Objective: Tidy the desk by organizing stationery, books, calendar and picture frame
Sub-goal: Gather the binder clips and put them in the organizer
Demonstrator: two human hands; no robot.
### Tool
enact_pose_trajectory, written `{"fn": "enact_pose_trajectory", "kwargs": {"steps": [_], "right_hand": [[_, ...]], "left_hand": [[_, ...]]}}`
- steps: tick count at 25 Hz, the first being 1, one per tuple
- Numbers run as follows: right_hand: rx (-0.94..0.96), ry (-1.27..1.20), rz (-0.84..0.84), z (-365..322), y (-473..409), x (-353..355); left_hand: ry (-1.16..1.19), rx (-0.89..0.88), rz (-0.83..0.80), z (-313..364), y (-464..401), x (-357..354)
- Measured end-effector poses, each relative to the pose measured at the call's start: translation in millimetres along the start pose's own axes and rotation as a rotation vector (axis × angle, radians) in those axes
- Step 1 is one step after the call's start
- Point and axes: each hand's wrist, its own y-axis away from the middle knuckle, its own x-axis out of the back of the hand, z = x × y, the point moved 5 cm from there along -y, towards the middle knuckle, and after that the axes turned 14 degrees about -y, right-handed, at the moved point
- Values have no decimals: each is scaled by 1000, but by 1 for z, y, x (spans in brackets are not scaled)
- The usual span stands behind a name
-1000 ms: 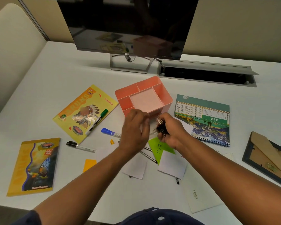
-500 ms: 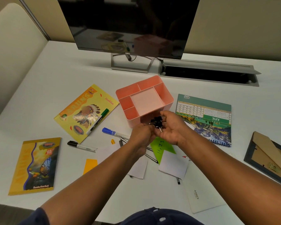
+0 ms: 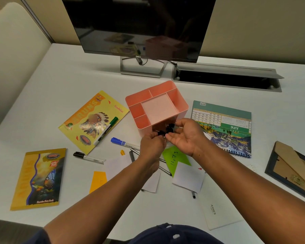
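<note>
While hands [image 3: 171, 138] pinch binder clips [image 3: 167, 130], pink organizer [image 3: 181, 106] behind, markers [image 3: 120, 142] beside

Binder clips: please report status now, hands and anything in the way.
Left hand pinches one black binder clip. Right hand holds more clips, just in front of the pink organizer. Nothing blocks the organizer; its compartments look empty.
</note>
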Motion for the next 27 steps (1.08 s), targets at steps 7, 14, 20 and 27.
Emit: {"fn": "enact_pose_trajectory", "kwargs": {"steps": [7,14,20,27], "right_hand": [[434,554,81,-18,1,21],[838,1474,-11,-18,-6,27],[793,1931,26,-8,-9,31],[854,1889,-44,-9,-19,36]], "left_hand": [[-535,-390,165,8,9,6],[-1456,-894,55,-1,4,-7],[-1587,-827,29,-9,-6,-5],[-1525,-972,119,0,8,2]]}}
